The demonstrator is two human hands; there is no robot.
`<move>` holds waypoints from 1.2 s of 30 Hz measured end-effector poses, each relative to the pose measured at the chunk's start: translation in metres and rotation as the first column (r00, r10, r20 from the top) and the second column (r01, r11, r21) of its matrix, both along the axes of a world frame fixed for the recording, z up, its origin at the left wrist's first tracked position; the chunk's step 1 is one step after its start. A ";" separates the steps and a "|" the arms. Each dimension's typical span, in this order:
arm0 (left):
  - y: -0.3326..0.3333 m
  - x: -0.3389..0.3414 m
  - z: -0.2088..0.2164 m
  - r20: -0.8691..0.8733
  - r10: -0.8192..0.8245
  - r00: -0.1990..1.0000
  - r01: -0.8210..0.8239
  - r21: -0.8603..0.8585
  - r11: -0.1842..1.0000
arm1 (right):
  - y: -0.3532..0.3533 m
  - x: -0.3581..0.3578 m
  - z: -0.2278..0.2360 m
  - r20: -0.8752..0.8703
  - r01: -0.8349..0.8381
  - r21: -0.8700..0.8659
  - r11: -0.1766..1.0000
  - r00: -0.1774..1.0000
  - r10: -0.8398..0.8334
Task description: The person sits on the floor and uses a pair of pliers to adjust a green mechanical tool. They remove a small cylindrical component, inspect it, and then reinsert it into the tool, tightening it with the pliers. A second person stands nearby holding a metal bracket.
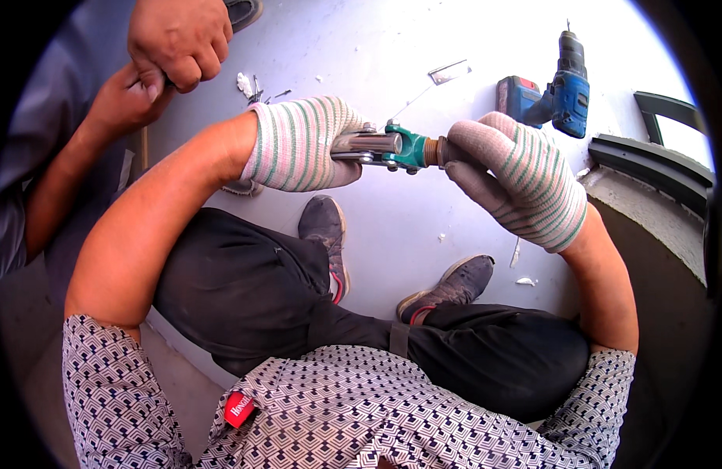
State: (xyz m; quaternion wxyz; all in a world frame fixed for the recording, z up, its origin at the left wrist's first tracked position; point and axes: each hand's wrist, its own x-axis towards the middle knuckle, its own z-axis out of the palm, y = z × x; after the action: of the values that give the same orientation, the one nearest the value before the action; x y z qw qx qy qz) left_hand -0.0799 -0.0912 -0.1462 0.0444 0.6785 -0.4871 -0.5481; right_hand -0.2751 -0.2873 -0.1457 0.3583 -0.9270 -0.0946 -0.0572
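Between my two hands is a green-and-silver metal tool (pixel 412 148) with bolted joints, held level above the floor. Its left part is a shiny silver cylinder between metal arms, and a coppery threaded neck sticks out of the green bracket on the right. My left hand (pixel 302 144), in a striped knit glove, is closed around the silver end. My right hand (pixel 521 176), gloved alike, has its fingers closed at the threaded neck, around a dark end piece that they mostly cover. The far ends of the tool are hidden in my gloves.
A blue cordless drill (pixel 570 98) lies on the pale floor at the far right. Beyond my hands are a small metal plate (pixel 450 72) and loose metal bits (pixel 258 92). Dark frame pieces (pixel 650 168) rest on a ledge at right. Another person's clasped hands (pixel 177 51) are at upper left.
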 end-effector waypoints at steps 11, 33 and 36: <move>0.001 -0.002 -0.001 0.088 -0.050 0.995 0.059 -0.096 0.994 | 0.020 -0.004 -0.002 -0.571 0.416 0.386 0.823 0.809 -0.141; -0.001 0.003 -0.001 0.070 0.015 0.997 -0.005 -0.138 0.990 | 0.005 -0.006 0.002 -0.410 0.255 0.242 0.936 0.901 -0.140; 0.001 0.002 -0.008 0.090 0.017 0.996 -0.001 -0.169 0.986 | 0.009 0.000 0.003 -0.671 0.526 0.502 0.686 0.738 -0.074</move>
State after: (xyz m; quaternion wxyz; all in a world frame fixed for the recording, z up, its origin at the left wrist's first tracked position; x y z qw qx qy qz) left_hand -0.0778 -0.0903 -0.1541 0.0821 0.6987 -0.5302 -0.4732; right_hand -0.2747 -0.2779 -0.1424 0.6585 -0.7060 0.2140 0.1490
